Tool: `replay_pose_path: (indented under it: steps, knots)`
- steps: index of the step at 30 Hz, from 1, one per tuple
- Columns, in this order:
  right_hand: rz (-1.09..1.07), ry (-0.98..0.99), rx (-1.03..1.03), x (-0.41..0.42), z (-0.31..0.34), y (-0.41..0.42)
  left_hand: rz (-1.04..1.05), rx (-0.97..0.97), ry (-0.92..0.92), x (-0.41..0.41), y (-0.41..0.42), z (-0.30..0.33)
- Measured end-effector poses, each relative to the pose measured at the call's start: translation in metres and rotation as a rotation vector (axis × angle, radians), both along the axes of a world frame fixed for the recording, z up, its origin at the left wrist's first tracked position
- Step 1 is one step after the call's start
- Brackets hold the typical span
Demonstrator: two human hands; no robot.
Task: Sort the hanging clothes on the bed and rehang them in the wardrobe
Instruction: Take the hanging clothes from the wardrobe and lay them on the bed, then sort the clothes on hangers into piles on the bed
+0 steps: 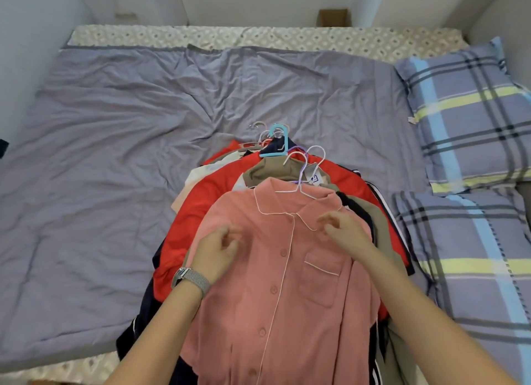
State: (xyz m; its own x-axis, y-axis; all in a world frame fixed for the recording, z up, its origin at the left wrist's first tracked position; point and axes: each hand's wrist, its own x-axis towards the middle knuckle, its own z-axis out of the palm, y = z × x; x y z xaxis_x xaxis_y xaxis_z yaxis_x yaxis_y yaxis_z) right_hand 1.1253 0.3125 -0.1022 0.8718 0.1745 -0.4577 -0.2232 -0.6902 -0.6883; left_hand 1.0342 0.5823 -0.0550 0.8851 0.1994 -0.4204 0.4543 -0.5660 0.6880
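A: What do you see, from the left?

B: I see my left hand [219, 248], fingers loosely curled, holding nothing, just over the soft pink button-up pyjama shirt with white piping [275, 284]. This shirt lies on top of the pile on the grey crumpled bed quilt [115, 154]. My right hand [343, 226] is the same, relaxed and empty, near the collar.

A: Which step?

B: I think sorting only begins. Next I must take the thin white wire hanger [298, 180] and lift the shirt off the smooth red garment [207, 200].

Both hands [283, 239] over a pink shirt [275, 292] (topmost of the pile) on the bed [115, 154]
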Motion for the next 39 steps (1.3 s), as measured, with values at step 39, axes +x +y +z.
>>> replay_pose_path:
  steps: [39]
  knots:
    - [-0.088,-0.413,-0.107,-0.117,0.083,0.000,-0.006,0.260,-0.389,-0.086,-0.019,0.059]
